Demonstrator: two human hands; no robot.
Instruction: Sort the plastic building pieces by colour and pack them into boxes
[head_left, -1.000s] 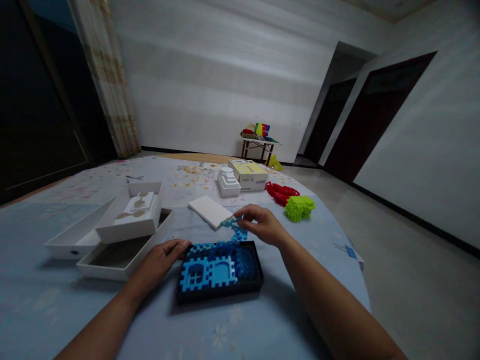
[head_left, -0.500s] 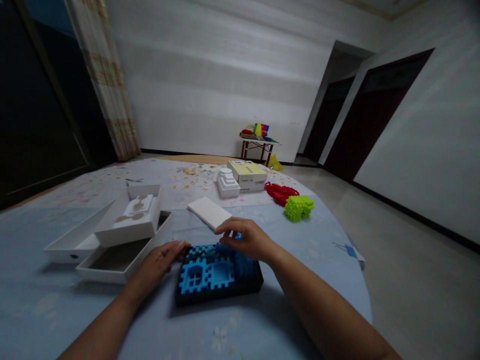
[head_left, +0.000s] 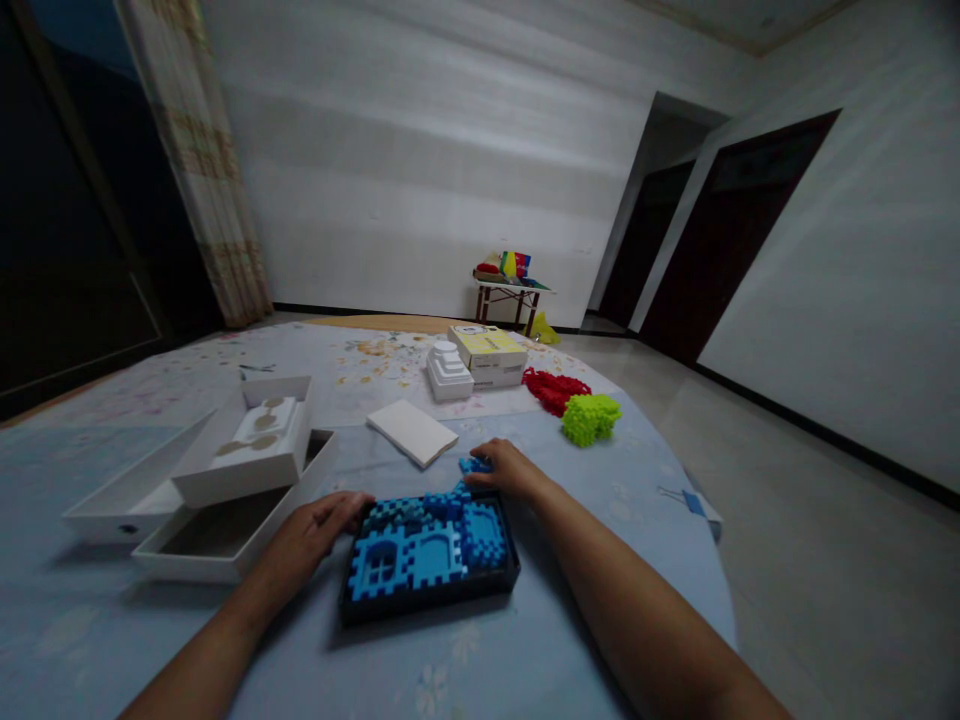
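Note:
A black tray filled with blue interlocking pieces lies on the table in front of me. My left hand rests at the tray's upper left corner, its fingertips on the rim and nothing visibly held. Beyond the tray's upper right edge, my right hand has its thumb and fingers closed around a small blue piece, partly hidden by the fingers. A flat white box lies just past the tray.
Open white boxes are stacked at the left. Further back stand a white stepped object and a yellow and white box. Red pieces and a lime-green bumpy cluster lie at the right.
My right hand has moved off the tray's contents to its far right edge, fingers now around a small blue piece. My left hand stays at the corner. The view has shifted slightly.

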